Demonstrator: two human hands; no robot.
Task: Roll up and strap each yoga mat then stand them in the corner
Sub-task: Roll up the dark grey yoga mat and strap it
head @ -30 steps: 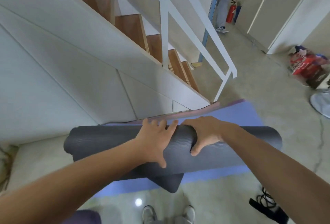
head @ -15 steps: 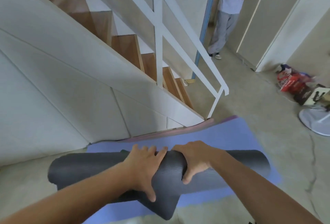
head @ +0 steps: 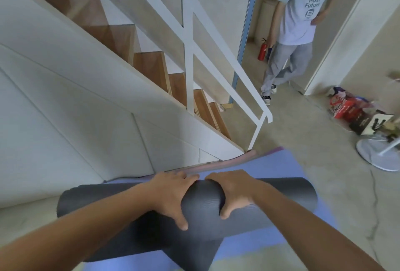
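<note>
A rolled grey mat [head: 298,193] is gripped by the left hand [head: 171,195] and the right hand [head: 233,190], over a blue mat [head: 270,163] spread on the concrete floor [head: 313,141] beside the staircase [head: 149,65].

On my feed, a staircase [head: 149,69] with wooden treads descends from 10 o'clock toward centre, flanked by a white railing [head: 190,54]. At 1 o'clock a person [head: 296,22] in a pale blue printed T-shirt and grey trousers stands on the concrete floor [head: 303,141], with a red fire extinguisher [head: 262,51] just beside them. At 3 o'clock I see red packages [head: 344,108] near a round white stand base [head: 374,156].
</note>
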